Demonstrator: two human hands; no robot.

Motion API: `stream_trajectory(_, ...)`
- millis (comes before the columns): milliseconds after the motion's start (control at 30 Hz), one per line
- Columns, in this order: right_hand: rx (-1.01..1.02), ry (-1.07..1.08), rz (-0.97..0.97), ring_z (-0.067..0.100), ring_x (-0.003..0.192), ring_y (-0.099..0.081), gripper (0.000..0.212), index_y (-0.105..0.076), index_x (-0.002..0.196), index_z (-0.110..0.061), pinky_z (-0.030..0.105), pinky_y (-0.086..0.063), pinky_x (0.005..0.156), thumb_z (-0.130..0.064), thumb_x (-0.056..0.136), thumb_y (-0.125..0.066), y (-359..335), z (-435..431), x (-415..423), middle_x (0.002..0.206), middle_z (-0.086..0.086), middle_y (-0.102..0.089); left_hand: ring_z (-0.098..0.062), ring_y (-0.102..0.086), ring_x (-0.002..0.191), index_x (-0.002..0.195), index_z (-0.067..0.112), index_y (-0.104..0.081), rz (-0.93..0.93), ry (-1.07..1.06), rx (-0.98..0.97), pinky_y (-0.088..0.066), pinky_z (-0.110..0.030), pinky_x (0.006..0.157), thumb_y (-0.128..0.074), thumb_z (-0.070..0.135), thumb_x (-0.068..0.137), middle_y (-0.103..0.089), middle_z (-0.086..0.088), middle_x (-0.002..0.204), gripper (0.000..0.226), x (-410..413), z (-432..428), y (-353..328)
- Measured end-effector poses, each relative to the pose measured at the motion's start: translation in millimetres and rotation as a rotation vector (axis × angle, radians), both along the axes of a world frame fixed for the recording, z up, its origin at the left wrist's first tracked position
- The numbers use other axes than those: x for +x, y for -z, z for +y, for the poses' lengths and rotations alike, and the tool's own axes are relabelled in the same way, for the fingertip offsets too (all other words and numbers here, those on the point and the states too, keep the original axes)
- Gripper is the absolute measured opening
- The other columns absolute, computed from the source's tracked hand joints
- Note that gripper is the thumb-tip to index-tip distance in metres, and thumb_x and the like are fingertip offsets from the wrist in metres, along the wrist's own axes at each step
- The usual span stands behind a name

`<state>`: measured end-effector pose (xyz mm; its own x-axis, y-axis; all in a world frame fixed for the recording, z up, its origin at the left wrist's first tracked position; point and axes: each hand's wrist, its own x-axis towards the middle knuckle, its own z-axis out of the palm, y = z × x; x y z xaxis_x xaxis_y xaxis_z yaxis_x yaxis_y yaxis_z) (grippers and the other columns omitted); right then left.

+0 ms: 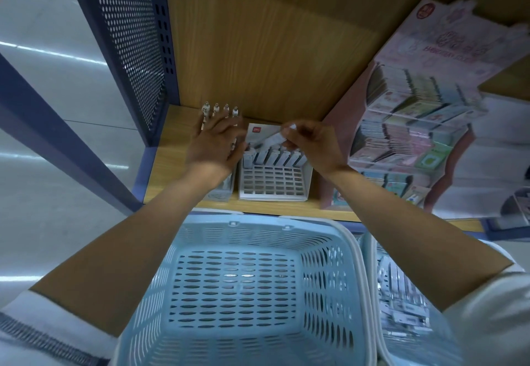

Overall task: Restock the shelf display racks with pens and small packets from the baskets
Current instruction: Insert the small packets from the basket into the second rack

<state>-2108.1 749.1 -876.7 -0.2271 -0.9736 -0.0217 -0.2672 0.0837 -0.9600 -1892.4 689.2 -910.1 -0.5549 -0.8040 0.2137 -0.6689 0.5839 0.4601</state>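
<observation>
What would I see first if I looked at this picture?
The big blue basket fills the bottom middle. Above it, the right hand pinches a small white packet over the white rack on the shelf, with the left hand spread beside it. A pink display stand is on the right.

A small red logo on the white pen rack seemed to read "deli". Lettering on the pink display card was too blurred to read.

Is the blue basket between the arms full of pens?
No, the blue basket shows only its bare slotted floor, with nothing lying inside it.
</observation>
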Motion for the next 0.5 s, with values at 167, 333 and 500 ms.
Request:
stream_trajectory(167, 0.105, 0.043, 0.267, 0.015, 0.064, -0.068, 0.009, -0.073, 0.093, -0.003, 0.025, -0.057, 0.069, -0.006, 0.085, -0.069, 30.7, 9.0, -1.1, 0.081, 0.015, -0.072, -0.015, -0.016, 0.149, 0.146, 0.020, -0.042, -0.140, 0.000, -0.033, 0.000, -0.038, 0.120, -0.027, 0.032, 0.104, -0.027, 0.006, 0.158, 0.046, 0.6, 0.7, 2.5)
stream_trajectory(333, 0.089, 0.061, 0.440, 0.021, 0.065, -0.069, 0.009, -0.075, 0.090, -0.006, 0.037, -0.058, 0.071, -0.012, 0.085, -0.070, 44.1, 4.2, 1.0, 0.073, 0.010, -0.072, -0.014, -0.016, 0.149, 0.146, 0.019, -0.041, -0.180, 0.005, -0.057, -0.002, -0.038, 0.120, -0.023, 0.032, 0.103, -0.028, 0.006, 0.158, 0.048, 1.2, 3.1, 2.8)
stream_trajectory(500, 0.037, 0.008, 0.648, 0.014, 0.063, -0.061, 0.008, -0.075, 0.082, -0.008, 0.034, -0.053, 0.066, -0.013, 0.085, -0.068, 45.8, -1.2, 3.2, 0.072, 0.005, -0.070, -0.011, -0.011, 0.149, 0.148, 0.021, -0.038, -0.216, -0.006, -0.055, 0.001, -0.037, 0.121, -0.028, 0.031, 0.105, -0.023, 0.008, 0.159, 0.045, -0.6, 2.0, 3.8)
